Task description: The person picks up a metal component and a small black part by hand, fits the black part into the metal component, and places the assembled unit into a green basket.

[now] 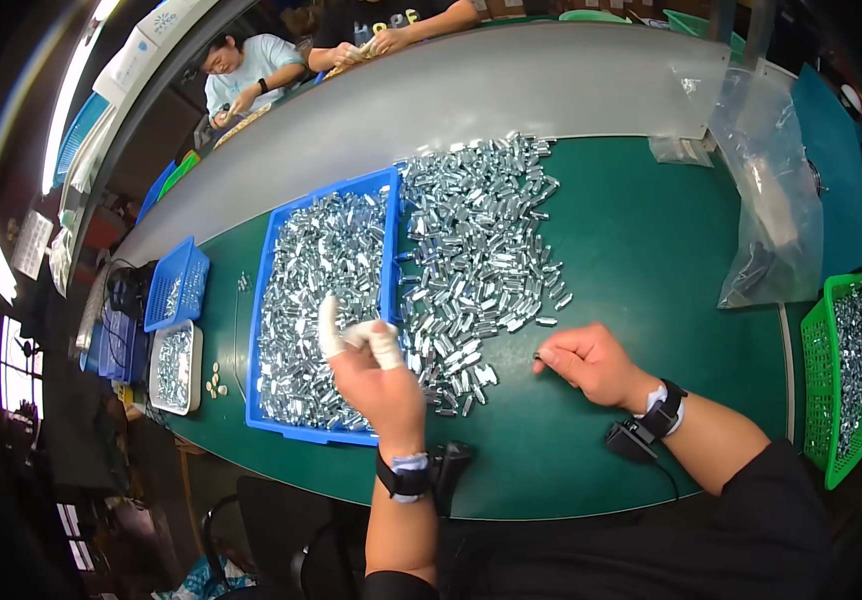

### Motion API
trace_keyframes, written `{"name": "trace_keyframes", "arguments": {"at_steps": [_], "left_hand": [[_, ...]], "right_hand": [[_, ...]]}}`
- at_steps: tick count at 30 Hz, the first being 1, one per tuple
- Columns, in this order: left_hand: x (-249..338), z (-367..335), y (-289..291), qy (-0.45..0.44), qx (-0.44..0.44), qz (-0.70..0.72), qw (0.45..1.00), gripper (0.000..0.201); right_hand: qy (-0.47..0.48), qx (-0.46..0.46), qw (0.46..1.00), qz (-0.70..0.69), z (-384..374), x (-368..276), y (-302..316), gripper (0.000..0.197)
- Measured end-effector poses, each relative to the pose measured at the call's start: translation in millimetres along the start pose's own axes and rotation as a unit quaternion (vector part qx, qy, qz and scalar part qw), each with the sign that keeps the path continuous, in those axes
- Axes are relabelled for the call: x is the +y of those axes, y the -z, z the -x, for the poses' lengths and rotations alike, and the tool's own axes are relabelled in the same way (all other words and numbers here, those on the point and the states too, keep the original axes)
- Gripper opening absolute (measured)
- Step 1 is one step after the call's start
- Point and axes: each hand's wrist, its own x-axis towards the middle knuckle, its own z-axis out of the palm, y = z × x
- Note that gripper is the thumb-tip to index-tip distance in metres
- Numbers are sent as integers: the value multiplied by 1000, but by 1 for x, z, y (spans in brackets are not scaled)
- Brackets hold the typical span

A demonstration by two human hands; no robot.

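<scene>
glossy, elongated metal pieces [476, 240] lie heaped; left hand [379, 380] loosely spread, right hand [596, 370] pinched, contents unclear.

Free tabletop [651, 240] right of obstructing metal heap [476, 235]

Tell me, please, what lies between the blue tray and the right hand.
Head view: loose metal parts beside the tray, then a stretch of green table before the right hand.

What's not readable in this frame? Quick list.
All head view:
- Right hand: whether its pinch holds anything; too small.
- Left hand: whether it holds anything; its own fingers block the view.
- Blue tray: floor, hidden under metal parts.
- Person in dark top: head, cut off by upper edge.
</scene>
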Motion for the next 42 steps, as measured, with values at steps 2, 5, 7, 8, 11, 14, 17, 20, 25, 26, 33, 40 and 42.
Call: {"name": "trace_keyframes", "arguments": {"at_steps": [2,5,7,8,11,14,17,20,25,26,33,40,42], "left_hand": [[4,3,1,-15,12,11,1000,14],[12,8,-2,-14,-293,-202,934,20],[10,7,6,-20,-334,-213,918,22],[8,-2,11,-44,-360,-226,904,23],[12,1,7,-89,-413,-251,871,25],[16,7,-1,-143,-449,-279,837,25],[10,9,0,-116,-466,-305,822,28],[-3,13,-4,-162,-460,-284,826,27],[11,20,-10,-132,-406,-147,892,23],[15,20,-11,-94,-390,-133,906,22],[3,30,-16,66,-324,35,943,19],[4,38,-15,214,-351,84,908,16],[2,38,-15,190,-359,73,911,16]], "right_hand": [[-2,1,1000,28,5,-1,-1,24],[-3,10,1000,8,-6,-1,2,25],[-26,25,999,-10,-1,0,0,25],[-20,20,1000,-10,-4,-2,1,24],[-5,11,1000,-12,-5,-4,2,24],[-6,15,1000,-22,-6,-4,3,24],[-18,9,1000,-7,-4,-6,3,24],[-4,15,1000,10,-2,-5,3,24],[-2,9,1000,18,2,-5,-1,23],[1,8,1000,19,2,-6,0,23],[49,4,997,52,-2,-2,1,25],[56,4,996,64,-4,-3,0,24],[51,6,997,64,-3,-4,0,24]]}}
